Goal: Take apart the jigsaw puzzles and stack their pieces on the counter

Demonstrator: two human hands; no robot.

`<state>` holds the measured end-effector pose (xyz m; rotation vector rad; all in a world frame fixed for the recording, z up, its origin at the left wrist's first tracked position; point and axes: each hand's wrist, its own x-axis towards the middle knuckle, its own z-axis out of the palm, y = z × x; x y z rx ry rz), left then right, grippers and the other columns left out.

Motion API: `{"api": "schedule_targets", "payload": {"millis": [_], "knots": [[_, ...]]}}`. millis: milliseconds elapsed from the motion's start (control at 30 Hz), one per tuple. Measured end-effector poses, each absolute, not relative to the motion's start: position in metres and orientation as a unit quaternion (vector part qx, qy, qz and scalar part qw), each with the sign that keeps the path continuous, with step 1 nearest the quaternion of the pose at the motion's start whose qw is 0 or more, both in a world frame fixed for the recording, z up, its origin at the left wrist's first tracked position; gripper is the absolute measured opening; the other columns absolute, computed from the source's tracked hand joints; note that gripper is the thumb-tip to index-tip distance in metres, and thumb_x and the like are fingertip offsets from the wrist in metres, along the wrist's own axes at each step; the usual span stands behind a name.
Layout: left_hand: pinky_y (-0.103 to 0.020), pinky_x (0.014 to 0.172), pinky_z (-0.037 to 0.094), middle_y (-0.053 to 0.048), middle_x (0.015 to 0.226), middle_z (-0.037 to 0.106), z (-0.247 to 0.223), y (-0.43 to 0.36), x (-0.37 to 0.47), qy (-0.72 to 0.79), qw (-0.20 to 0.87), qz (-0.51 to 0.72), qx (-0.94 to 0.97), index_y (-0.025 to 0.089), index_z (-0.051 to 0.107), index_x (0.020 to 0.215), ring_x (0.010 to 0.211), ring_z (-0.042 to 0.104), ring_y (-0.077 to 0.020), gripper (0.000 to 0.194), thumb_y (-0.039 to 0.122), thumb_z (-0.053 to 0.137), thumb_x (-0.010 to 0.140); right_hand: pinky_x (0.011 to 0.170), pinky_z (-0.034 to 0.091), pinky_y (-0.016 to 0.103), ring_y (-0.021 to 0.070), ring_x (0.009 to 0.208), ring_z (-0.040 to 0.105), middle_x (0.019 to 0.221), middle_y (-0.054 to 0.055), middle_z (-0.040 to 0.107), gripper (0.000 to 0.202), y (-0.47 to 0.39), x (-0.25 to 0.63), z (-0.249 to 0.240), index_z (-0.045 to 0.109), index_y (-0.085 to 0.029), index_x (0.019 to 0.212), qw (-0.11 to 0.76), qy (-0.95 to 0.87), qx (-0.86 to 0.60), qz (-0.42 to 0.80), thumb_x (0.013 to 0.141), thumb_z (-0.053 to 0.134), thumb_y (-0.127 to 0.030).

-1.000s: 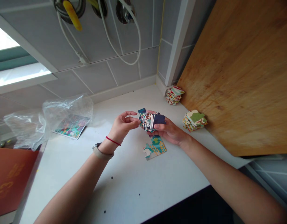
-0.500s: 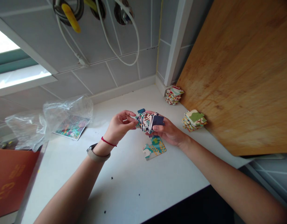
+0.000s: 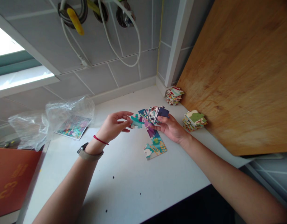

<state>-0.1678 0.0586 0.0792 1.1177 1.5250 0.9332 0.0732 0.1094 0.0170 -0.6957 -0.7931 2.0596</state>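
Note:
Between the thumb and fingers of my left hand (image 3: 119, 123) is a teal jigsaw piece (image 3: 137, 121). My right hand (image 3: 171, 127) is closed around a thick stack of jigsaw pieces (image 3: 155, 114), with a dark blue one nearest the thumb. Under and in front of the hands, a strip of joined jigsaw pieces (image 3: 155, 148) lies on the white tabletop (image 3: 124, 186); it shows purple, teal and orange leaf patterns. My right hand and its stack hide the strip's upper part in places.
Two more piles of pieces, a reddish one (image 3: 174, 95) and a green-topped one (image 3: 195, 119), stand by the leaning wooden board (image 3: 241, 74). At left lie clear plastic bags (image 3: 68, 109), a printed picture card (image 3: 74, 127) and an orange box (image 3: 15, 180).
My left hand has drawn left, and the teal piece now shows apart from the stack. My right hand has shifted slightly up and right, uncovering more of the joined strip.

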Motion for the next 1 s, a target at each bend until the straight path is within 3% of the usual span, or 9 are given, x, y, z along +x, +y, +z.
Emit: {"api": "schedule_targets", "payload": {"millis": [100,233,467,567,700,1000], "knots": [[-0.03,0.066,0.065,-0.003,0.084,0.072,0.072,0.059,-0.169,0.619,0.509,0.376,0.465,0.019,0.073,0.111,0.076,0.077,-0.0208,0.044,0.026,0.083,0.069,0.087,0.061,0.044,0.0242,0.098,0.071,0.106,0.002,0.075,0.039,0.111,0.073,0.016,0.069,-0.027,0.106,0.406,-0.309,-0.287,0.811,0.07,0.084,-0.03],[-0.03,0.065,0.064,-0.007,0.085,0.076,0.065,0.059,-0.171,0.622,0.522,0.347,0.469,0.018,0.076,0.099,0.075,0.077,-0.0215,0.033,0.033,0.084,0.072,0.085,0.062,0.045,0.0242,0.096,0.072,0.106,0.002,0.075,0.039,0.111,0.072,0.017,0.069,-0.027,0.105,0.404,-0.31,-0.295,0.808,0.069,0.085,-0.03],[-0.02,0.047,0.052,-0.008,0.079,0.077,0.062,0.058,-0.169,0.634,0.503,0.265,0.525,0.019,0.074,0.085,0.068,0.076,-0.0204,0.022,0.04,0.075,0.08,0.085,0.062,0.044,0.0253,0.101,0.071,0.107,0.003,0.075,0.04,0.11,0.071,0.016,0.068,-0.027,0.107,0.404,-0.304,-0.292,0.812,0.07,0.084,-0.028],[-0.019,0.045,0.048,-0.007,0.076,0.076,0.06,0.057,-0.165,0.638,0.483,0.247,0.547,0.019,0.074,0.083,0.065,0.075,-0.0192,0.021,0.039,0.073,0.08,0.086,0.062,0.044,0.0254,0.101,0.071,0.107,0.003,0.075,0.046,0.11,0.071,0.015,0.067,-0.028,0.114,0.404,-0.306,-0.29,0.812,0.07,0.084,-0.029],[-0.019,0.042,0.042,-0.006,0.076,0.077,0.053,0.055,-0.16,0.624,0.492,0.222,0.565,0.019,0.073,0.079,0.059,0.073,-0.0173,0.018,0.036,0.072,0.079,0.087,0.062,0.044,0.025,0.098,0.072,0.105,0.002,0.076,0.04,0.111,0.072,0.014,0.069,-0.027,0.106,0.402,-0.31,-0.294,0.81,0.07,0.085,-0.029],[-0.022,0.058,0.049,-0.003,0.074,0.076,0.035,0.054,-0.155,0.618,0.469,0.131,0.618,0.018,0.073,0.078,0.056,0.067,-0.0125,0.021,0.038,0.066,0.083,0.085,0.062,0.044,0.0241,0.094,0.072,0.104,0.003,0.076,0.033,0.112,0.071,0.011,0.07,-0.025,0.1,0.407,-0.304,-0.292,0.811,0.07,0.085,-0.027]]}}
